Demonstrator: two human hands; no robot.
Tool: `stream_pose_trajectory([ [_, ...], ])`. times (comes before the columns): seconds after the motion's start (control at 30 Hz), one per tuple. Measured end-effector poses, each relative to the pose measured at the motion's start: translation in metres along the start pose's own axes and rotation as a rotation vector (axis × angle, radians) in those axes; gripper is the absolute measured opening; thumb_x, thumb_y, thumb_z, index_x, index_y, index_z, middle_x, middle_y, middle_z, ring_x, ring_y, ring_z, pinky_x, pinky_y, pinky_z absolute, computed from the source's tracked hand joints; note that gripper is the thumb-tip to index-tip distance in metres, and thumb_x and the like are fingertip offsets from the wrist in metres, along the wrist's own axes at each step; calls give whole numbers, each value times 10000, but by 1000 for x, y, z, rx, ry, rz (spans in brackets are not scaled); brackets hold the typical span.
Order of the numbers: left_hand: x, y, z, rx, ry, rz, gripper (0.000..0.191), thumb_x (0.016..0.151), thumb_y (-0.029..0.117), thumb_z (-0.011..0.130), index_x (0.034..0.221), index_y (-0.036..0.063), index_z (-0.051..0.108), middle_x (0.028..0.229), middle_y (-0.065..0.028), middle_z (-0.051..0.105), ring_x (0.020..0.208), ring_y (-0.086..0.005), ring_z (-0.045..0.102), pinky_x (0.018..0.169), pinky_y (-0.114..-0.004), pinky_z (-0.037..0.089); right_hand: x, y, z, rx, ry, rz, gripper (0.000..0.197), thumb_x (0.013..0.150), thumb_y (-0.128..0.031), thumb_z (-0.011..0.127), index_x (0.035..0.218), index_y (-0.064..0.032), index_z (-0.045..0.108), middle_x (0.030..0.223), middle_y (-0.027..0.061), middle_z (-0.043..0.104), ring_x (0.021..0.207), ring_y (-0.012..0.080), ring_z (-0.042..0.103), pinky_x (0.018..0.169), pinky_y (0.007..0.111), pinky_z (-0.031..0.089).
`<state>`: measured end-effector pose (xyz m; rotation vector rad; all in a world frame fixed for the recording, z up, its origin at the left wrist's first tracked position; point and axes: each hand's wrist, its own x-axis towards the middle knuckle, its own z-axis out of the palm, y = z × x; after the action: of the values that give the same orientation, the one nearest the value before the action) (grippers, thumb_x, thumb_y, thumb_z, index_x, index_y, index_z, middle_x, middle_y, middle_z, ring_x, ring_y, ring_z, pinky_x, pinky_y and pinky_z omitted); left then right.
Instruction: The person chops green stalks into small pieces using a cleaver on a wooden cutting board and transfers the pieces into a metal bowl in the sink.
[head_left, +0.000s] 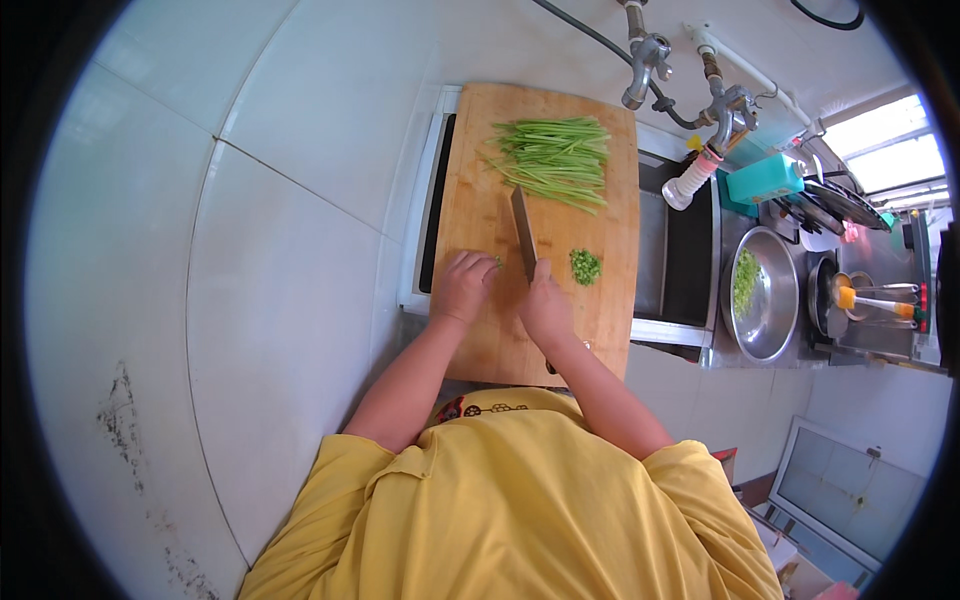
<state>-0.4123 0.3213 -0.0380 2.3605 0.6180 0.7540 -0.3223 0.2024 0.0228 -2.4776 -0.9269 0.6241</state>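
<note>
My right hand (546, 306) grips the handle of a kitchen cleaver (523, 229), its blade seen almost edge-on and pointing away from me over the wooden cutting board (469, 217). To the left, my left hand (463, 283) rests on the board with curled fingers, and a little bit of green stalk (499, 262) shows at its fingertips. A small heap of chopped green stalks (586, 267) lies right of the cleaver. Across the far part of the board is spread a bunch of long, thin green stalks (555, 157), close to the blade's tip.
The board lies across a sink (675, 247). Above it are a metal tap (646, 67) and another tap with a hose extension (694, 176). A steel bowl (772, 322) of chopped greens, a turquoise jug (765, 180) and pans stand right. A tiled wall (300, 247) rises left.
</note>
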Motion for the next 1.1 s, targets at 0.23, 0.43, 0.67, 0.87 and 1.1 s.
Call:
stream_pose_trajectory([
  [0.23,2,4,0,-47,-16,-42,175,731,50,706,902,39,672,953,-92,666,909,-269,612,808,-350,505,-2,38,-16,-65,115,114,298,799,16,497,1065,8,364,807,280,607,744,465,597,663,525,476],
  [0.43,1,12,-4,-63,11,-98,235,719,55,718,946,45,656,991,-100,652,960,-292,590,838,-367,489,-5,45,-29,-59,137,159,315,799,11,500,1088,13,374,819,285,610,762,472,596,667,532,471],
  [0.67,-2,6,-11,-9,4,-96,308,675,60,744,965,57,639,1018,-96,635,988,-301,565,857,-382,468,-6,56,-18,-103,160,76,382,776,29,506,1135,32,375,800,276,612,739,457,597,649,516,479],
  [0.87,-7,-4,-13,67,22,-114,299,650,63,758,922,64,635,982,-93,629,962,-302,564,838,-384,469,-10,43,-23,-112,105,82,326,785,25,500,1088,41,380,810,266,618,736,445,598,641,515,476],
  [1.1,-9,-2,-6,36,8,-130,272,661,51,754,910,57,643,974,-89,628,940,-302,566,831,-372,472,-10,21,-6,-13,59,-71,214,817,12,486,1003,2,379,821,256,604,738,445,591,630,511,470],
])
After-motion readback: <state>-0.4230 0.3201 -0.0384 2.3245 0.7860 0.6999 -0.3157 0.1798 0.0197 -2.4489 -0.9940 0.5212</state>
